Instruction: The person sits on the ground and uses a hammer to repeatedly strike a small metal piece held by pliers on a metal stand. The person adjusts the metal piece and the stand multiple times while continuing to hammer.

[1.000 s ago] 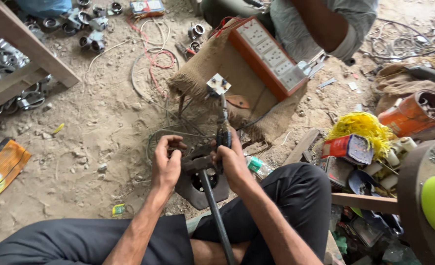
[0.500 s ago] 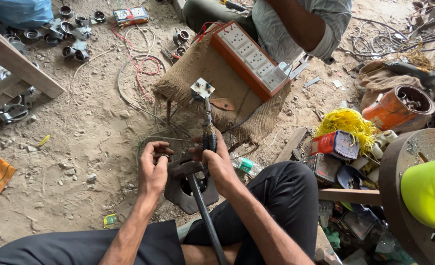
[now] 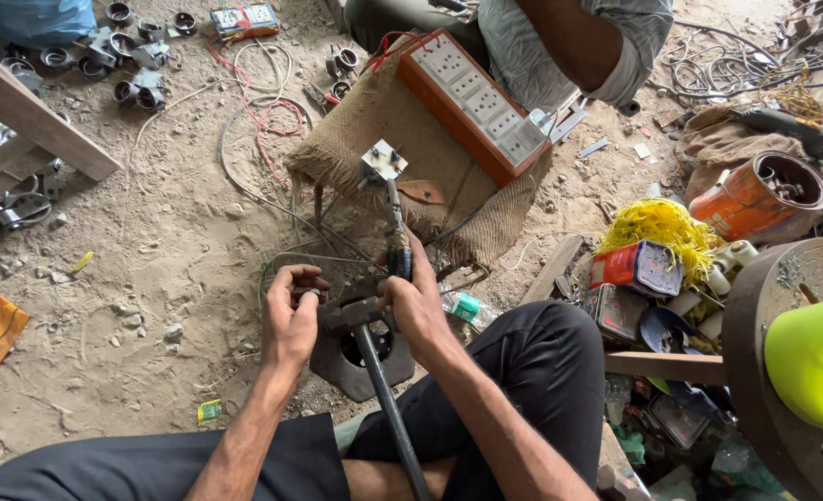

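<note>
My left hand (image 3: 291,315) pinches a small metal piece against the head of a hammer-like tool (image 3: 351,315) whose long dark handle (image 3: 391,408) runs back between my knees. My right hand (image 3: 416,301) is closed around a dark-gripped tool (image 3: 398,250) with a thin shaft ending in a small square metal plate (image 3: 383,160). Below both hands lies a round dark metal casting (image 3: 360,357) on the sandy floor. Thin wires (image 3: 286,260) curl around it.
A burlap-covered stand (image 3: 402,121) carries an orange switchboard (image 3: 472,97); another person (image 3: 560,42) sits behind it. Metal parts (image 3: 124,56) and a wooden plank (image 3: 31,116) lie far left. A yellow wire bundle (image 3: 657,223), boxes, an orange motor housing (image 3: 759,195) and a green bowl (image 3: 810,362) crowd the right.
My hands stay at the same work on the casting. The head camera has shifted, so the scene sits slightly lower and further left in view.
</note>
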